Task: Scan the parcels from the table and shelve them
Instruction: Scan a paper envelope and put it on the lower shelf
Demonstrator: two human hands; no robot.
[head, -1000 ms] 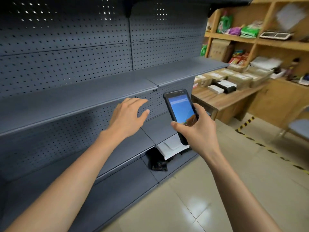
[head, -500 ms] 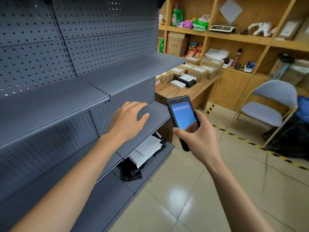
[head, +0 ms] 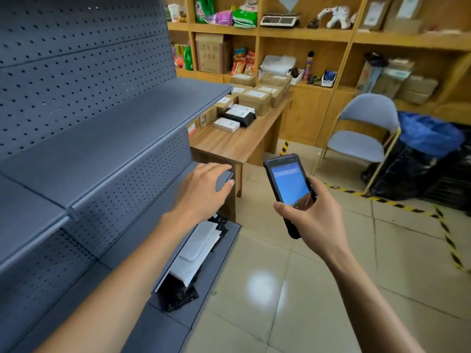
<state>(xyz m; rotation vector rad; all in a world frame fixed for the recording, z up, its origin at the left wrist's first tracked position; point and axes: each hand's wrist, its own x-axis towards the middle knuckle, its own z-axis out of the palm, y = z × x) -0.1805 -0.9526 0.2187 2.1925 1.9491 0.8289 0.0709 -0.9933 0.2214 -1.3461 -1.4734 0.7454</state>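
parcels (head: 254, 99) wait in a cluster on the wooden surface (head: 237, 146), well ahead of both sets of fingers. the right hand (head: 312, 215) grips a handheld scanner (head: 289, 186), fingers curled round its lower body and thumb across the foot of the lit blue screen. the scanner's long axis runs from the palm up and away, its top end tilted toward the surface and its screen facing the wearer. the left hand (head: 204, 189) reaches forward empty, fingers spread and relaxed, just short of the surface's near corner and above the end of a grey shelf (head: 132, 128). below those fingers, a white mailer (head: 196, 250) and a black bag (head: 175, 295) already lie on a lower shelf, long sides running along it. by this view the step in hand looks like the approach to fetch another parcel. the next move likely calls for the free fingers to close on the nearest box, a white one (head: 226, 124) lying flat with its long side slanted to the surface edge, and turn its label to the scanner.
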